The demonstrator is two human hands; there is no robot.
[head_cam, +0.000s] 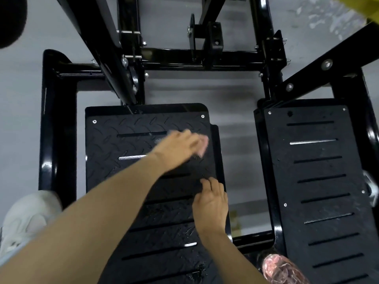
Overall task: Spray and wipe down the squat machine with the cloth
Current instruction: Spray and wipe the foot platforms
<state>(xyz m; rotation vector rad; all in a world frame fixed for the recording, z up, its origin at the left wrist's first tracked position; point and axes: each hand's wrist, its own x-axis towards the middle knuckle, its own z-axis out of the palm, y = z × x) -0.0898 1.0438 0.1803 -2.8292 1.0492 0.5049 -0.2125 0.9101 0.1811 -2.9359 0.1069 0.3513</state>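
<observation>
The squat machine's left foot plate [127,181] is black diamond tread with slots, and wet streaks shine on its lower part. My left hand [180,148] lies flat near the plate's upper right and is motion-blurred. It presses a pale pinkish cloth [204,145] that shows just past its fingertips. My right hand [211,203] rests on the plate's right edge with bent fingertips touching the tread, holding nothing. No spray bottle is in view.
A second slotted foot plate [317,181] lies to the right across a gap of grey floor [240,152]. The black steel frame [57,119] surrounds both plates. A white shoe [24,218] and a patterned pink shoe [285,269] stand at the bottom. Something yellow [356,7] shows top right.
</observation>
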